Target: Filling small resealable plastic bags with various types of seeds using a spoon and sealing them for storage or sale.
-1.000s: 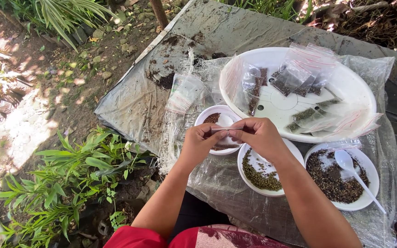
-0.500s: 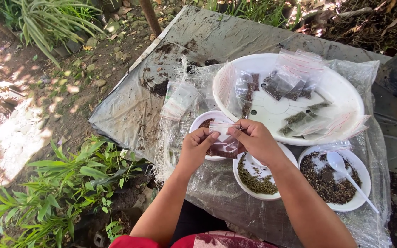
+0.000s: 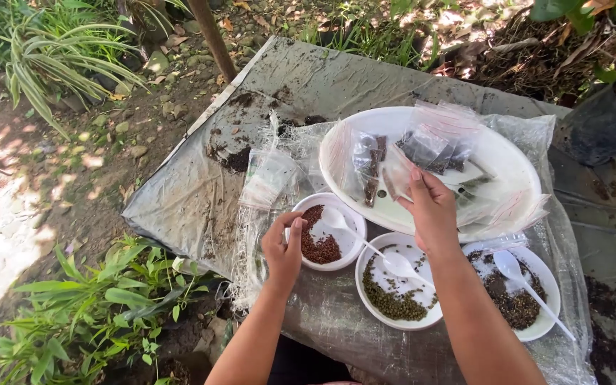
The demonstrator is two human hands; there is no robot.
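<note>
The right hand [image 3: 433, 207] reaches over the near rim of the big white dish [image 3: 515, 167], fingers pinched on a small clear packet [image 3: 396, 175] whose long axis runs away from the person, toward the heap of packets [image 3: 429, 146] in the dish. The left hand [image 3: 284, 246] is loosely curled and holds nothing, its fingers touching the rim of the left bowl [image 3: 347, 210] of reddish-brown seeds. A white spoon [image 3: 354, 232] lies across that bowl, handle pointing right toward the middle bowl [image 3: 379, 321]. All stand on a plastic-covered surface [image 3: 194, 192].
</note>
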